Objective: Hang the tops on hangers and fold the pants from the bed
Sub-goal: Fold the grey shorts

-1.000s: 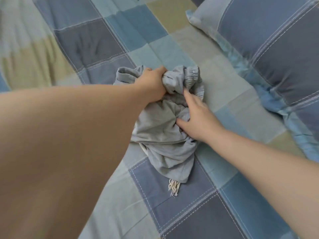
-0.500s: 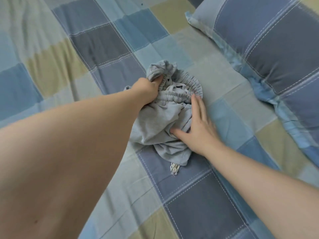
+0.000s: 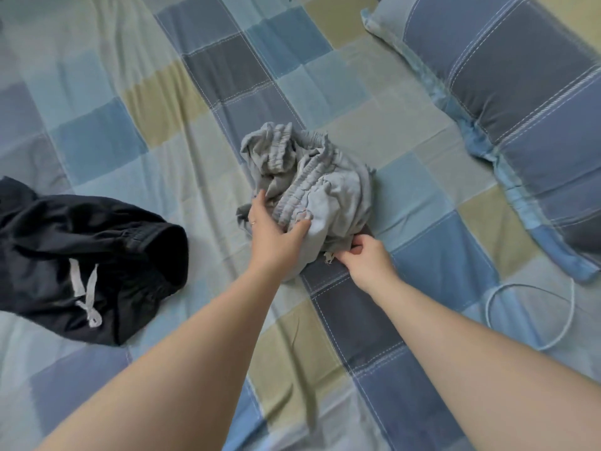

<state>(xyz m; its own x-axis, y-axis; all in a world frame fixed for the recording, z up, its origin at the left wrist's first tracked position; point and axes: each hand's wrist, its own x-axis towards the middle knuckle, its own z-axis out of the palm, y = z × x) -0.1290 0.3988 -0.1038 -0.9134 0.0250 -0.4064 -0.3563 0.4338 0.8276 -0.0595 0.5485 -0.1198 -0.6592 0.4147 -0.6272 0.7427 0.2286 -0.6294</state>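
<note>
Bed [image 3: 325,76] under a blue, grey and olive patchwork cover, bearing at its middle the crumpled pale grey cotton pants [image 3: 335,196] with a gathered elastic waistband. Matching checked pillow [image 3: 520,92] to the upper right of the pants; black fabric garment [image 3: 81,249] with a white drawstring well apart to their left; thin white cable loop [image 3: 533,317] to their lower right. Left hand [image 3: 273,229], grip slack, fingers spread straight upon the pants' left side; right hand [image 3: 364,258], grip pinching their near edge.

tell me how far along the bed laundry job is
Nothing looks finished: no folded pants show. In hand: the grey pants, bunched, left hand resting on them, right hand pinching an edge. Left: folding them, plus the black pants crumpled on the bed.
</note>
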